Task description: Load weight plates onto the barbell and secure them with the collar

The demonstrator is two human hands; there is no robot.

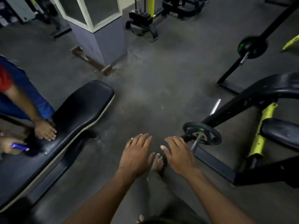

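Note:
A black weight plate [205, 134] with a green mark sits on a steel barbell sleeve [196, 143] at the lower right, its free end pointing toward me. My right hand [178, 155] hovers open, palm down, just left of that sleeve end, holding nothing. My left hand [137, 153] is beside it, also open and palm down. A second black plate [252, 46] with a green mark hangs on another sleeve at the upper right. No collar is visible.
A black padded bench [77, 115] lies at left; another person's hand [44, 130] rests on it, their other hand holding a blue pen [19, 147]. A black and yellow rack frame [258, 110] stands right. A grey pillar [103, 39] rises behind. My foot [157, 162] is below my hands.

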